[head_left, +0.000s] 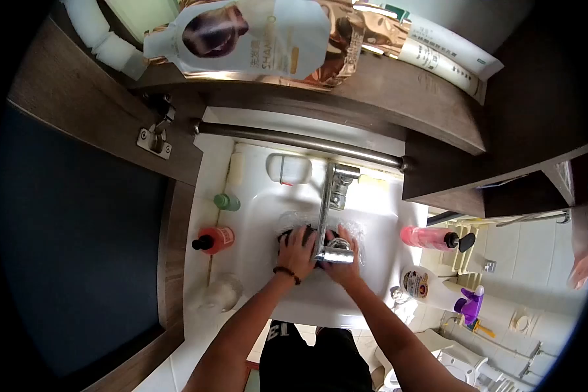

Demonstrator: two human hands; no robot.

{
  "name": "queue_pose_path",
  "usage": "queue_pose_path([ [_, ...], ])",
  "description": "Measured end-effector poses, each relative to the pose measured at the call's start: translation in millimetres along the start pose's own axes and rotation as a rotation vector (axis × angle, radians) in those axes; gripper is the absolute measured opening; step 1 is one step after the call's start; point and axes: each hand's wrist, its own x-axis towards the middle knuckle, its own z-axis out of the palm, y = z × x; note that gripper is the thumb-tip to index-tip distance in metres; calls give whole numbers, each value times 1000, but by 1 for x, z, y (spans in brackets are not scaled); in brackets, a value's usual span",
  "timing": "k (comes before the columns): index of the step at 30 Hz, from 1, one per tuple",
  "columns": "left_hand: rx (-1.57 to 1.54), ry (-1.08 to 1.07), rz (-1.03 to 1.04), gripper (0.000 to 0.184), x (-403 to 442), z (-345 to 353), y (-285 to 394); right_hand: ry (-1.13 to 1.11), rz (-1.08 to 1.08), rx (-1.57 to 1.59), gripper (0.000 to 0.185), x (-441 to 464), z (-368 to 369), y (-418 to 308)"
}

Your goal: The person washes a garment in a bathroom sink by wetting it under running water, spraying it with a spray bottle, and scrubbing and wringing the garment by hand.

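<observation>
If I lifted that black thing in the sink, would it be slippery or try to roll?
The black thing is probably slippery: bubbly water seems to surround it. It seems unlikely to roll far inside the walled sink. Stiff or floppy is hard to judge; the left hand, right hand and tap hide most of it.

From my station I see a shampoo pouch [261, 40] on a wooden shelf [398, 95], and a purple-triggered spray bottle [431, 289] near a pink bottle [426, 237]
</observation>
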Motion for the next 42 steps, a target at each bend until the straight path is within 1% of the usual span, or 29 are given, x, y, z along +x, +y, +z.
queue_pose_path([
  [1,117,75,204,88,-9,4,-2,-15,-85,-173,89,-4,3,-6],
  [3,59,113,234,94,-11,13,-11,-15,-103,-166,90,-7,20,-1],
  [4,-5,153,266,101,-10,19,-16,-18,-98,-225,88,-6,27,5],
  [5,-5,152,264,101,-6,24,-22,-20,-95,-284,86,-5,33,11],
  [7,131,153,290,97,4,39,-37,75,-117,-382,66,3,49,27],
  [9,174,173,260,94,22,67,-52,9,-81,-384,57,16,58,37],
  [11,204,180,226,90,27,73,-48,38,-154,-401,44,32,60,48],
  [13,83,-13,89,77,45,44,-33,-79,-48,-206,40,49,34,32],
  [14,-16,-73,85,65,54,43,-37,-206,45,-91,44,58,16,26],
  [15,-14,-65,89,65,58,29,-34,-198,41,-93,44,61,16,34],
  [17,-376,-366,-119,61,64,-2,-26,-378,259,526,51,66,24,55],
  [18,-394,-370,-143,65,60,-1,-31,-345,234,594,54,53,14,52],
  [19,-393,-369,-133,65,50,4,-32,-224,118,655,46,38,12,49],
  [21,-292,28,-101,71,21,16,-33,-77,176,611,43,12,-22,22],
  [22,-199,54,-65,77,5,14,-29,-91,261,660,48,3,-41,7],
  [23,-199,58,-67,77,-8,12,-21,-93,256,661,48,-4,-60,-8],
  [25,-104,6,-88,83,-30,15,-5,155,75,1087,60,-17,-93,-41],
  [26,-106,-47,-99,86,-35,17,-4,156,72,1089,60,-21,-112,-59],
  [28,-75,-1,-44,86,-39,27,-10,44,-133,682,75,-23,-138,-90],
  [29,-47,40,8,85,-42,33,-14,-6,-35,733,81,-27,-124,-96],
  [30,9,-68,-21,79,-40,24,-12,-19,-73,701,82,-24,-124,-111],
  [31,8,-69,-17,79,-39,36,-20,-31,-108,672,83,-17,-123,-128],
  [32,2,10,21,73,-34,60,-33,40,-253,613,83,-7,-111,-139],
  [33,-218,142,42,65,-35,49,-30,108,-395,554,84,3,-99,-150],
  [34,-430,271,91,59,-36,37,-25,26,-299,646,84,13,-95,-165],
  [35,-425,269,90,59,-34,31,-26,27,-299,651,84,21,-93,-172],
  [37,-6,229,122,58,-29,23,-27,-39,-253,743,85,36,-88,-177],
  [40,604,150,173,56,-27,24,-24,30,-295,554,80,37,-83,-155],
  [42,801,118,196,56,-25,32,-23,167,-324,415,75,31,-61,-116],
])
